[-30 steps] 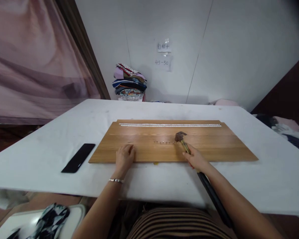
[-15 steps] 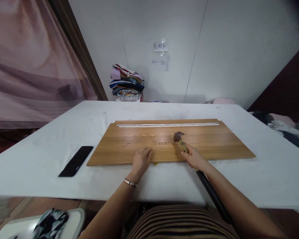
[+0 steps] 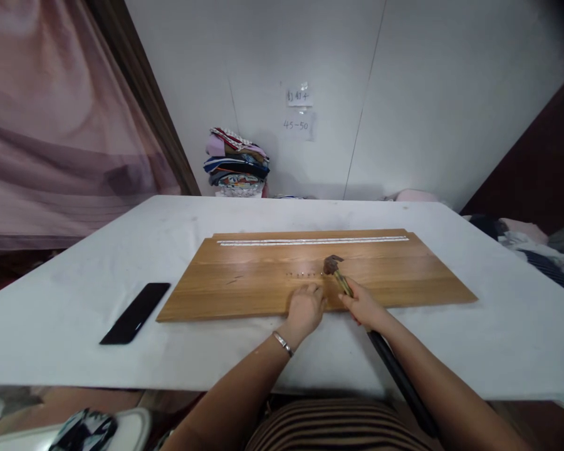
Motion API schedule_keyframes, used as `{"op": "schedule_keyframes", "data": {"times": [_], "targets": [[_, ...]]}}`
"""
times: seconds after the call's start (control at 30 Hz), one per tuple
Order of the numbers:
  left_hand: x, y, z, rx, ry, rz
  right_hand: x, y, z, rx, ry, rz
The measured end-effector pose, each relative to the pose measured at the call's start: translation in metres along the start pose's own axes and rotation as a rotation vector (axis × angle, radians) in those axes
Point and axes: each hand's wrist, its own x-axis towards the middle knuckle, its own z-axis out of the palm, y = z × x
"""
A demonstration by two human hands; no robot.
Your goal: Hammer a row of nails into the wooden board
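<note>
My right hand (image 3: pixel 364 305) is wrapped around the neck of a claw hammer (image 3: pixel 389 358). Its rusty head hangs over the wooden board (image 3: pixel 244 294), at the right end of a row of several small nails (image 3: pixel 303 274). The long black handle runs back under my forearm. My left hand (image 3: pixel 306 307) lies palm down near the board's front edge, just below the nails, fingers stretched out on the wood. Two loose nails (image 3: pixel 234 279) lie on the board to the left.
White strips (image 3: pixel 313 240) run along the board's far edge. A black phone-like slab (image 3: pixel 136 313) lies left of the board on the white-covered table (image 3: pixel 75 294). Folded clothes (image 3: pixel 237 160) are stacked at the far edge. A white stool (image 3: pixel 131 429) stands at lower left.
My left hand has moved right along the board's front edge, closer to the hammer. My right hand and the hammer stay nearly in place over the nail row. The view has tilted slightly.
</note>
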Motion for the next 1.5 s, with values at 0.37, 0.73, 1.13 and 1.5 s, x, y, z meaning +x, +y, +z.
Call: {"op": "schedule_keyframes", "data": {"times": [0.37, 0.73, 1.13, 1.5], "targets": [[-0.001, -0.014, -0.004, 0.018, -0.053, -0.076, -0.004, 0.004, -0.001, 0.034, 0.015, 0.026], [-0.022, -0.086, -0.031, 0.062, 0.163, -0.416, 0.000, 0.010, -0.001, 0.048, 0.030, -0.046], [-0.047, -0.151, -0.054, 0.098, 0.458, -0.585, -0.005, 0.009, -0.002, 0.081, 0.055, -0.041], [-0.051, -0.158, -0.052, 0.166, 0.392, -0.571, -0.001, 0.019, -0.002, 0.084, 0.046, -0.071]]}}
